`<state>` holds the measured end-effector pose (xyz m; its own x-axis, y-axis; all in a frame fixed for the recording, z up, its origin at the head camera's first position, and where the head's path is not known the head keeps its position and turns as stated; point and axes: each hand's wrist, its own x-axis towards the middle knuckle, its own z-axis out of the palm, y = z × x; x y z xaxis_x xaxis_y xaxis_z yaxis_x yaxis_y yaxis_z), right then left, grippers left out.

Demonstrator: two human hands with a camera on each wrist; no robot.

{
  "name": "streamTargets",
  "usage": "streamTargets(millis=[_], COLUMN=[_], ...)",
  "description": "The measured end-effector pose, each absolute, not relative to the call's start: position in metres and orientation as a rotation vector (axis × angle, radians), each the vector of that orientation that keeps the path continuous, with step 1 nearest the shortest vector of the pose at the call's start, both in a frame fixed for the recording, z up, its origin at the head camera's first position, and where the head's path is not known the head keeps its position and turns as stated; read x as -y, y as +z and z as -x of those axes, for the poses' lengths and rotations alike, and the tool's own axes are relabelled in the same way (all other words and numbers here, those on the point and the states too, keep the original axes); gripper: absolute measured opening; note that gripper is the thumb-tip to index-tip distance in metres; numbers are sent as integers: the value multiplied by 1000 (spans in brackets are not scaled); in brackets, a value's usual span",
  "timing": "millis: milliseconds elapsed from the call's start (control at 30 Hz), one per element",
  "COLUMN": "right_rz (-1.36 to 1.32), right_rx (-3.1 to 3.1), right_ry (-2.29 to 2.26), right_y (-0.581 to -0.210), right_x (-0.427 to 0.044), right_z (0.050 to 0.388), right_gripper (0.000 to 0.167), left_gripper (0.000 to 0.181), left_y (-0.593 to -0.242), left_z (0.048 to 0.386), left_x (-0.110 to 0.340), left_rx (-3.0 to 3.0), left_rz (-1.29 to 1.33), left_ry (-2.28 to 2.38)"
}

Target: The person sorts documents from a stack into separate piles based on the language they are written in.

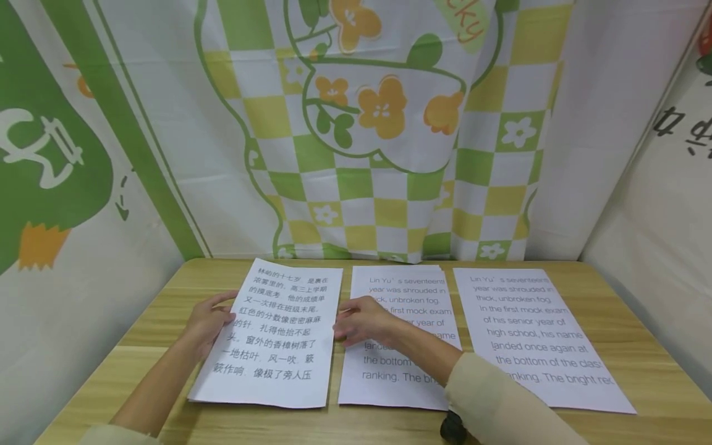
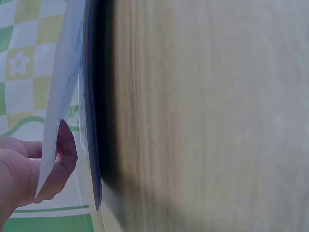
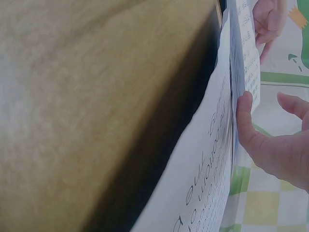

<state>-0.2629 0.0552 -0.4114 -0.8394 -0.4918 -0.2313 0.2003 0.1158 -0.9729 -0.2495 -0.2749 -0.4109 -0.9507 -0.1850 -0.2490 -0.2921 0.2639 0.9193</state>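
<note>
A white sheet of paper (image 1: 278, 346) printed with large Chinese characters lies at the left of the table, on at least one more sheet. By its left edge my left hand (image 1: 208, 322) pinches it; in the left wrist view the raised sheet (image 2: 57, 96) passes between thumb and fingers of that hand (image 2: 19, 171). My right hand (image 1: 364, 321) is at the sheet's right edge, above the middle stack of English pages (image 1: 400, 364). In the right wrist view one fingertip of this hand (image 3: 280, 150) touches the paper edge, while another finger stands apart.
On the right lies another page of English text (image 1: 534, 334), partly under the right forearm. A small black object (image 1: 453, 428) shows beside the right sleeve. Wooden table (image 1: 139, 321) surrounds the papers, with a patterned curtain (image 1: 361, 185) behind and cloth at both sides.
</note>
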Motion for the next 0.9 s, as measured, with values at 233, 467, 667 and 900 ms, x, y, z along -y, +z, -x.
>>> streamTargets(millis=[233,467,667,900], right_rz=[270,271,280,296], right_rx=[-1877,-1876,-1860,-1866], right_ry=[-1777,-1771,-1776,-1762], right_y=[-412,-412,-411,-410], right_x=[-55,-55,-56,-56], right_z=[263,264,262,260], right_gripper=[69,72,73,73], left_gripper=[55,57,58,58], left_y=[-410,-409,-410,-412], left_z=[249,250,250,249], left_x=[274,273,274,275], left_rx=[-2475,-2550,-2570,-2592], left_rz=[460,458,466,464], left_ry=[1703,1611,1595,1545])
